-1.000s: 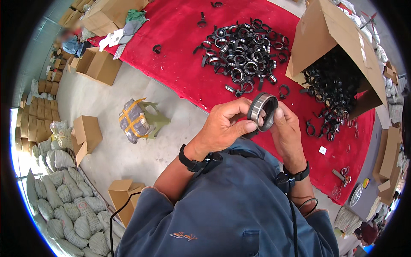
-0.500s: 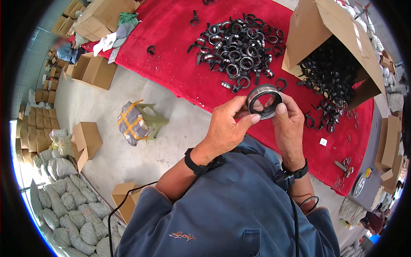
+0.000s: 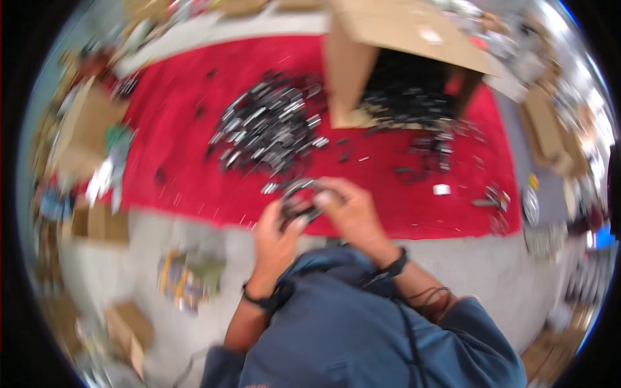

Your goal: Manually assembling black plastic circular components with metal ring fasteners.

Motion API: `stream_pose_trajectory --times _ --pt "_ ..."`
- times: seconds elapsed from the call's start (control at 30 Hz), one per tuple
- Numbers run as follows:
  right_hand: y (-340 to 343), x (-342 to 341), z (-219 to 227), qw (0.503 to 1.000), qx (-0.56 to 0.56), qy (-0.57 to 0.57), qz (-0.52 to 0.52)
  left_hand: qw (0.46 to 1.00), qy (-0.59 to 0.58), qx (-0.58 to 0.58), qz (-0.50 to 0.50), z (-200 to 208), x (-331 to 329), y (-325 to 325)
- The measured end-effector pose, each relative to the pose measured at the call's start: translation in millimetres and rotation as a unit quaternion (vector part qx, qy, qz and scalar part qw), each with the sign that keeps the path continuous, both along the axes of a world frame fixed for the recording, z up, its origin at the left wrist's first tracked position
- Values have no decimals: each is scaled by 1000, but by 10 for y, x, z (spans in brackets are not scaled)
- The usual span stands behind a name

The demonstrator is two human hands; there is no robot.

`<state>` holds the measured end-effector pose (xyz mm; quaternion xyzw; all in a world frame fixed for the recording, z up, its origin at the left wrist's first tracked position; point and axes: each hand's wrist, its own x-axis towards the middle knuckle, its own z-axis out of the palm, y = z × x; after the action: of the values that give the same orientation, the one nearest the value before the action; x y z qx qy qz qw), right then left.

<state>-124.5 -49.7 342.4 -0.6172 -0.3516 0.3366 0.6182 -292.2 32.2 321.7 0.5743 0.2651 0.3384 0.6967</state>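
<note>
Between my two hands is a black ring with a silvery metal band [image 3: 289,194], held up in front of my chest near the table's front edge. My left hand [image 3: 274,238] grips its left and lower side, fingers and thumb closed on it. From the right, my right hand [image 3: 352,210] pinches the ring's other side. Motion blurs the picture, so fine parts of the ring cannot be made out. Just beyond it, a heap of similar black and silvery rings [image 3: 268,126] lies on the red cloth [image 3: 174,149].
A large cardboard box [image 3: 348,74] on its side holds more dark rings [image 3: 411,90], some spilling out. At the right lie a small white square [image 3: 442,189] and a hammer-like tool [image 3: 488,202]. A taped stool [image 3: 187,281] and an open carton [image 3: 129,330] stand on the floor at left.
The whole view has swung, so the table now lies straighter across it and is blurred. Both hands keep hold of the ring, which now appears further left and more tilted.
</note>
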Motion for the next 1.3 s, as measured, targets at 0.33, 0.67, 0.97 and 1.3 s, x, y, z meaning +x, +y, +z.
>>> stream_pose_trajectory --times 0.33,0.67,0.97,1.3 --pt "-668 27 -156 986 -62 -131 -77 972 137 58 -183 -101 304 194" --pt "-1243 182 -483 950 -92 162 -250 941 101 -177 -270 -612 919 109" --pt "-1944 512 -618 910 -58 280 -300 904 166 -391 -49 -2925 1049 1476" --pt "-2276 1716 -489 880 184 382 -215 962 246 -37 -116 -3035 1351 1845"
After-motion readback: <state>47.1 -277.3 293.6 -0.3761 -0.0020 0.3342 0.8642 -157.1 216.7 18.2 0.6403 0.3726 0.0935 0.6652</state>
